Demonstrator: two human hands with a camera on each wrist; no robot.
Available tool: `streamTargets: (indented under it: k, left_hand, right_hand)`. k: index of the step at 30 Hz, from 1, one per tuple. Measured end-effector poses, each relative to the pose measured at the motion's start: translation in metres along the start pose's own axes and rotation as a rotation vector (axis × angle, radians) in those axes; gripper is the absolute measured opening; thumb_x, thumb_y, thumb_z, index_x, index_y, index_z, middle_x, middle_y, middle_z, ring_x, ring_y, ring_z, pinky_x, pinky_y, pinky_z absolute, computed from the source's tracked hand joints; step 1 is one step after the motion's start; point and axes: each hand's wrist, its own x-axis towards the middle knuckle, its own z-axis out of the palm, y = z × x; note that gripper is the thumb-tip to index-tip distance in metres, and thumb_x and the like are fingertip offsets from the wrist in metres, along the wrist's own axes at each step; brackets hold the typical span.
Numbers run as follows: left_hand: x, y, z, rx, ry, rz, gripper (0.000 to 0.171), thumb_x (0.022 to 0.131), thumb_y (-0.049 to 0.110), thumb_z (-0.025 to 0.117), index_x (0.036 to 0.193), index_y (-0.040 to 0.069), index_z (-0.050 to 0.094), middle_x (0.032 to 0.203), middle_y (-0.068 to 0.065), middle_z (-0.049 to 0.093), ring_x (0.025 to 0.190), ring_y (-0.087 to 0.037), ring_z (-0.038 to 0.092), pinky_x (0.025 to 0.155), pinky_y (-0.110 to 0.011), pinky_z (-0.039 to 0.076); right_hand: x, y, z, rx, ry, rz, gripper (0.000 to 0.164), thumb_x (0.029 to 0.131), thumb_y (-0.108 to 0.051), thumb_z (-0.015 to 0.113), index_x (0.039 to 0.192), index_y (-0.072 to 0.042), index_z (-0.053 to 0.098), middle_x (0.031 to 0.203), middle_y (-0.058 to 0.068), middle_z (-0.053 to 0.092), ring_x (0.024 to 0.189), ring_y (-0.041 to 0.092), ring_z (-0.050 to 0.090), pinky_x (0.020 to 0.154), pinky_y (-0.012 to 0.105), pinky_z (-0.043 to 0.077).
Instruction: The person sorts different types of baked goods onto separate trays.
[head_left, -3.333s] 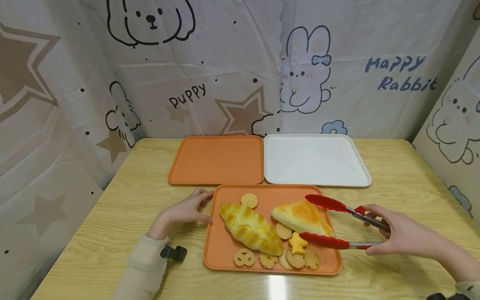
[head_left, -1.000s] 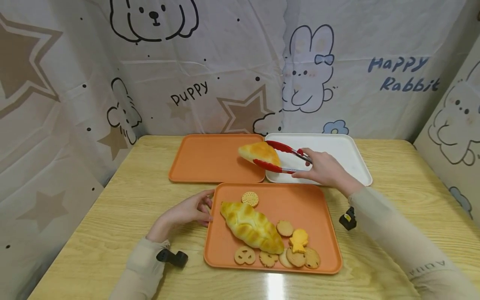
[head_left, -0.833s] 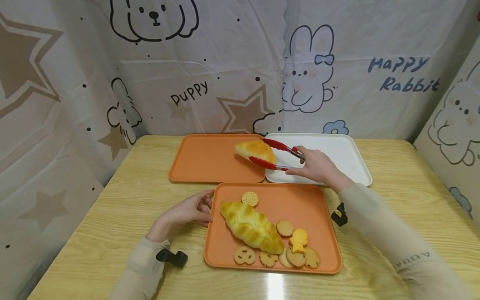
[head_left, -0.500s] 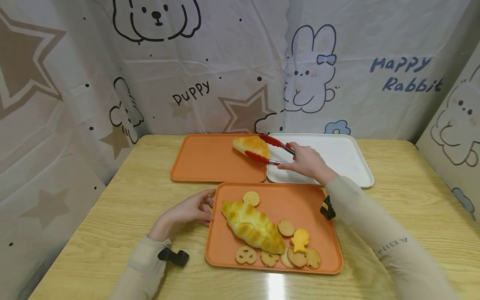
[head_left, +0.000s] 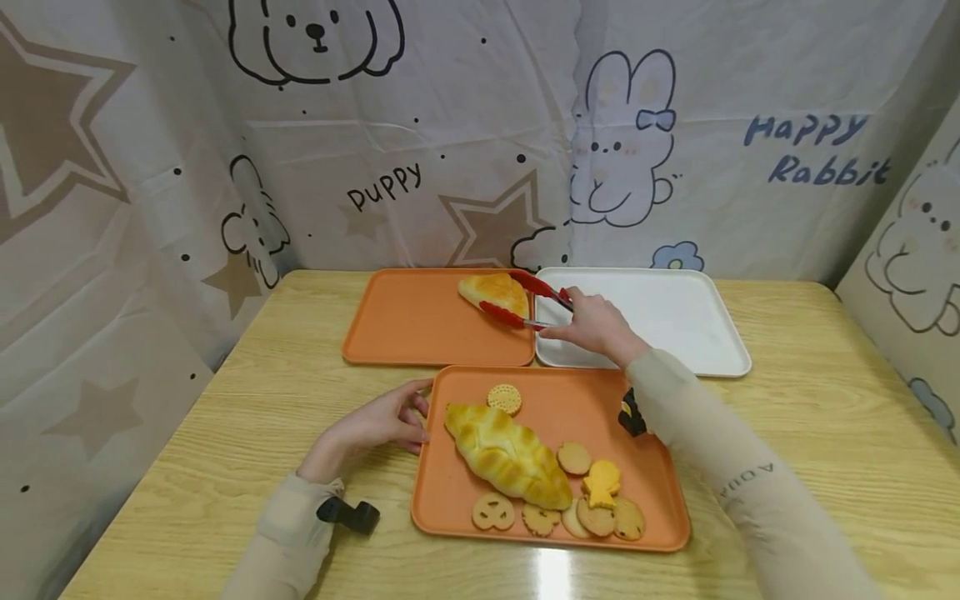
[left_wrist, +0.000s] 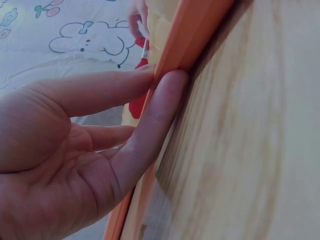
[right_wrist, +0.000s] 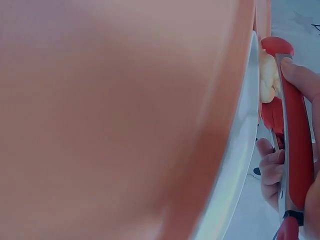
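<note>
My right hand (head_left: 596, 323) grips red-and-metal tongs (head_left: 534, 285) at the back of the table. Their red tips lie on both sides of a triangular golden bread (head_left: 491, 292), which overlaps the right part of the rear orange tray (head_left: 405, 321). In the right wrist view, the tongs' red handle (right_wrist: 297, 140) sits in my hand. My left hand (head_left: 378, 421) rests its thumb and fingertips against the left edge of the front orange tray (head_left: 600, 392); the left wrist view shows the fingertips right at its rim (left_wrist: 197, 37). On that tray lies a long ridged bread (head_left: 506, 458).
Several cookies lie on the front tray, among them a round dotted one (head_left: 504, 399), a pretzel-shaped one (head_left: 492, 511) and a yellow figure-shaped one (head_left: 602, 482). A white tray (head_left: 675, 325) stands beside the rear orange one. Behind the wooden table (head_left: 247, 417) hangs a printed cloth.
The tongs took the triangular bread from the front tray and carried it back and left to the rear orange tray. The left hand has stayed at the front tray's edge.
</note>
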Motion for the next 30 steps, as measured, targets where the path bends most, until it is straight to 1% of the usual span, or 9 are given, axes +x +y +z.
streamTargets:
  k: [3,5,8,11,16,20,23,30]
  left_hand:
    - [0.000,-0.001,0.000,-0.008,-0.004,0.006,0.081,0.082,-0.003,0.062,0.145,0.004,0.013,0.105,-0.014,0.038,0.077,-0.016,0.057,0.069,-0.036,0.056]
    - [0.000,-0.001,0.000,-0.014,-0.006,0.007,0.081,0.082,-0.003,0.062,0.145,0.004,0.013,0.105,-0.014,0.038,0.077,-0.016,0.057,0.069,-0.036,0.056]
    - [0.000,-0.001,0.000,-0.018,-0.007,0.007,0.081,0.082,-0.004,0.062,0.145,0.004,0.013,0.105,-0.014,0.039,0.076,-0.016,0.057,0.069,-0.036,0.056]
    - [0.000,-0.001,0.000,-0.019,-0.009,0.007,0.081,0.082,-0.004,0.062,0.145,0.004,0.012,0.104,-0.013,0.039,0.076,-0.016,0.058,0.069,-0.036,0.056]
    - [0.000,0.000,-0.001,-0.010,-0.014,0.005,0.080,0.082,-0.004,0.061,0.145,0.003,0.012,0.105,-0.014,0.039,0.076,-0.016,0.058,0.070,-0.036,0.056]
    - [-0.001,0.000,-0.001,0.002,-0.014,-0.001,0.081,0.083,-0.002,0.062,0.145,0.004,0.012,0.107,-0.015,0.039,0.078,-0.017,0.059,0.070,-0.036,0.056]
    - [-0.002,0.001,0.000,0.009,-0.016,-0.004,0.081,0.083,-0.002,0.062,0.145,0.004,0.011,0.107,-0.015,0.039,0.078,-0.017,0.059,0.070,-0.036,0.055]
    - [-0.002,0.003,0.001,0.009,-0.016,-0.002,0.081,0.083,-0.003,0.062,0.145,0.004,0.011,0.106,-0.014,0.039,0.077,-0.017,0.058,0.070,-0.036,0.055]
  right_hand:
    - [0.001,0.001,0.001,0.005,-0.007,0.012,0.090,0.068,-0.063,0.066,0.129,-0.002,0.039,0.097,0.017,0.061,0.073,0.024,0.057,0.061,0.035,0.050]
    - [0.001,0.002,0.001,0.000,-0.004,0.009,0.091,0.068,-0.064,0.066,0.129,-0.002,0.039,0.095,0.016,0.061,0.072,0.024,0.057,0.060,0.034,0.049]
    - [0.000,0.002,0.000,-0.007,0.002,0.004,0.091,0.067,-0.063,0.066,0.129,-0.002,0.038,0.098,0.016,0.061,0.076,0.026,0.058,0.066,0.038,0.051]
    - [-0.001,0.002,-0.001,-0.016,0.008,-0.004,0.093,0.067,-0.063,0.067,0.130,-0.001,0.037,0.107,0.019,0.059,0.085,0.029,0.059,0.076,0.044,0.051]
    - [-0.004,0.003,-0.005,-0.039,0.017,-0.014,0.095,0.066,-0.062,0.069,0.131,-0.001,0.036,0.114,0.020,0.056,0.094,0.032,0.057,0.080,0.047,0.050]
    - [-0.008,0.003,-0.009,-0.043,0.018,-0.010,0.095,0.064,-0.061,0.070,0.129,-0.001,0.037,0.112,0.019,0.057,0.091,0.030,0.057,0.079,0.046,0.050]
    - [-0.013,0.006,-0.012,-0.028,0.011,-0.015,0.094,0.065,-0.060,0.070,0.130,0.000,0.037,0.109,0.018,0.058,0.086,0.028,0.058,0.076,0.044,0.051]
    - [-0.030,0.013,-0.018,-0.038,0.022,-0.057,0.094,0.066,-0.060,0.070,0.131,-0.001,0.037,0.099,0.016,0.060,0.083,0.027,0.058,0.073,0.043,0.051]
